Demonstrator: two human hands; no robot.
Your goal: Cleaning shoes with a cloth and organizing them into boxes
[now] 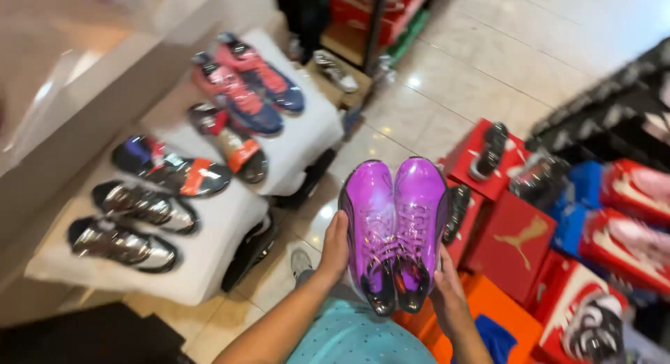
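A pair of glossy purple sports shoes (394, 228), wrapped in clear plastic, is held side by side in front of me, toes pointing away. My left hand (336, 247) grips the left shoe's outer side. My right hand (447, 287) presses against the right shoe's outer side near the heel. Both hands clamp the pair together above the tiled floor.
A low white-covered display bench (209, 224) on the left carries several wrapped shoes, silver, black-orange and pink-blue. Red and orange shoe boxes (513, 242) with shoes on top stack at the right. Shiny beige floor tiles (481, 64) stretch ahead toward a shelf of boxes.
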